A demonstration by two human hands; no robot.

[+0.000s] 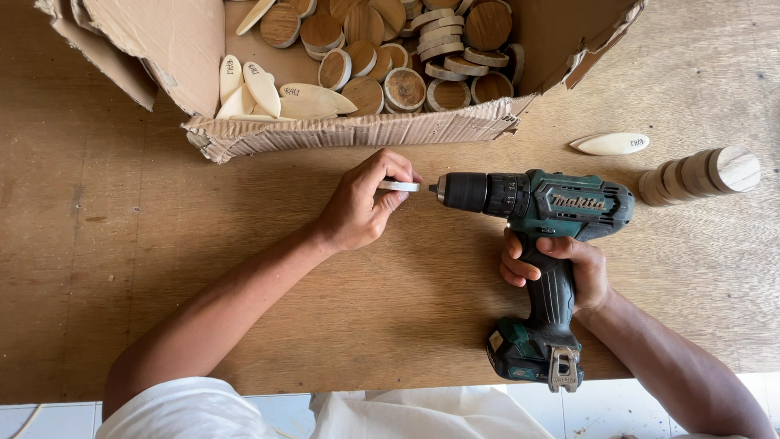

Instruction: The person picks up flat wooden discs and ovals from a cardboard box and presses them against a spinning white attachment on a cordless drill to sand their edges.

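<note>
My left hand (pixel 357 210) pinches a small flat pale wooden piece (pixel 400 186) edge-up on the wooden table (pixel 244 268). My right hand (pixel 561 264) grips the handle of a teal and black cordless drill (pixel 540 244), lying sideways with its chuck (pixel 465 192) pointing left. The bit tip meets the edge of the wooden piece. The drill's battery end sits at the table's near edge.
A torn cardboard box (pixel 349 130) at the back holds several round wood slices (pixel 406 88) and pale leaf-shaped pieces (pixel 260 89). One leaf-shaped piece (pixel 611 144) and a toppled stack of round slices (pixel 700 174) lie at the right.
</note>
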